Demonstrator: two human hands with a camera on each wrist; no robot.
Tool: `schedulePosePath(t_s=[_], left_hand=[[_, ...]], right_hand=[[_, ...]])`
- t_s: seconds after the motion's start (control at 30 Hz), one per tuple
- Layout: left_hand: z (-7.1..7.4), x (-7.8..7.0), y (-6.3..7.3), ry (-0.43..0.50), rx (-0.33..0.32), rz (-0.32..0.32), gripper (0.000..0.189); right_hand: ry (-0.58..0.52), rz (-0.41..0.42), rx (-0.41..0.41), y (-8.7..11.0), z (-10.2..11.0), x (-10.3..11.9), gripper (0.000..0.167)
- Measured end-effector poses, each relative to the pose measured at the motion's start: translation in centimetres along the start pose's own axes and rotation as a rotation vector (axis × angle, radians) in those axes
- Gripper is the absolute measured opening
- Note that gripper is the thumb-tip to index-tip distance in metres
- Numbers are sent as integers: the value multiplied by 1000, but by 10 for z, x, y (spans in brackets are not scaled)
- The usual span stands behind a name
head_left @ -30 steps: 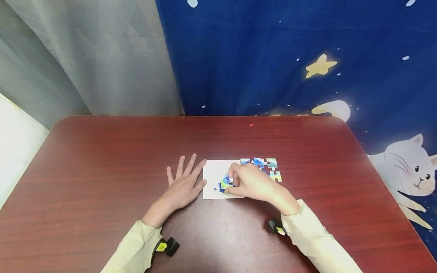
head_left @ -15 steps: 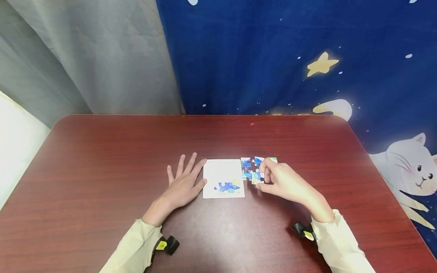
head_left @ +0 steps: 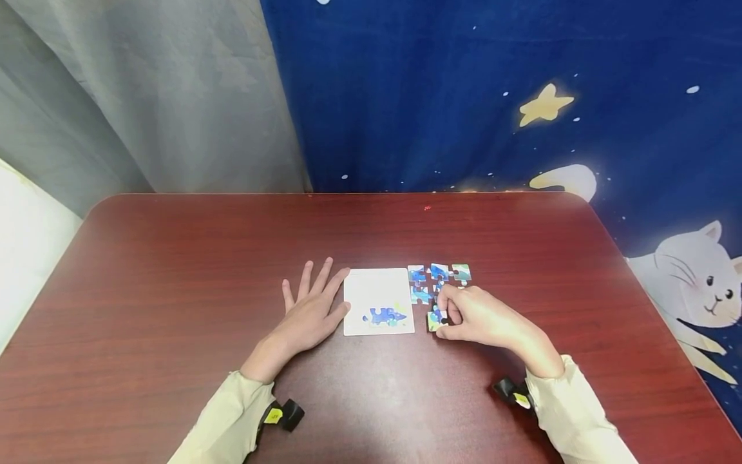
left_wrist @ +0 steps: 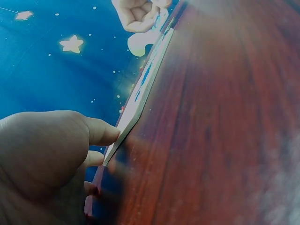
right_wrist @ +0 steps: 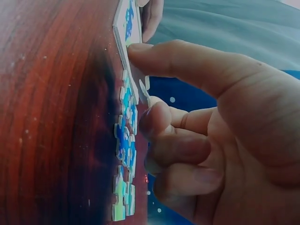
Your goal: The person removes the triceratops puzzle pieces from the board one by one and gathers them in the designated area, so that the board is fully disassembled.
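Note:
My left hand (head_left: 306,322) lies spread on the table, its thumb and index finger touching the left edge of the white puzzle board (head_left: 377,283). In the left wrist view, the thumb rests against the board's edge (left_wrist: 149,93). Joined blue pieces forming part of an animal (head_left: 385,317) lie in the board's lower half. Right of the board, my right hand (head_left: 484,316) pinches a blue and green puzzle piece (head_left: 436,319) between thumb and index finger, just in front of the loose pieces. In the right wrist view the fingers are curled and the held piece is hard to make out.
Several loose puzzle pieces (head_left: 420,295) lie along the board's right side, some partly hidden by my right hand. The dark red table (head_left: 191,277) ends at a curtain (head_left: 406,96). A small red mark (head_left: 427,208) is near the far edge.
My right hand moved from over the board rightward to the loose pieces, then drew one piece slightly toward me. The joined blue pieces on the board came into view. My left hand stayed put.

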State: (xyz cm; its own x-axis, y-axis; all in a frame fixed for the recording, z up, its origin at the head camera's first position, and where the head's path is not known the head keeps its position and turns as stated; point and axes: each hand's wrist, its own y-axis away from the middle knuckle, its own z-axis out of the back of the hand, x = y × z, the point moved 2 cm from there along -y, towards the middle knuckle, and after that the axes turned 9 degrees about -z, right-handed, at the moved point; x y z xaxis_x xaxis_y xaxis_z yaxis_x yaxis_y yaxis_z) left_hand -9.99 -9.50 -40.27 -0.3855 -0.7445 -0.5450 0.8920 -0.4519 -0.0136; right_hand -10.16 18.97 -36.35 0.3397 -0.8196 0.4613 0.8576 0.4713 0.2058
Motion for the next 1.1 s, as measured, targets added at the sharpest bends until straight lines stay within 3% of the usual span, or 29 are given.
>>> schedulePosePath(t_s=[0.27, 1.1], left_hand=[[1, 1, 1, 7, -8, -2, 58], [-1, 1, 0, 11, 1, 1, 58]], right_hand=[[49, -28, -1, -4, -5, 1, 30], [20, -18, 10, -8, -16, 6, 30]])
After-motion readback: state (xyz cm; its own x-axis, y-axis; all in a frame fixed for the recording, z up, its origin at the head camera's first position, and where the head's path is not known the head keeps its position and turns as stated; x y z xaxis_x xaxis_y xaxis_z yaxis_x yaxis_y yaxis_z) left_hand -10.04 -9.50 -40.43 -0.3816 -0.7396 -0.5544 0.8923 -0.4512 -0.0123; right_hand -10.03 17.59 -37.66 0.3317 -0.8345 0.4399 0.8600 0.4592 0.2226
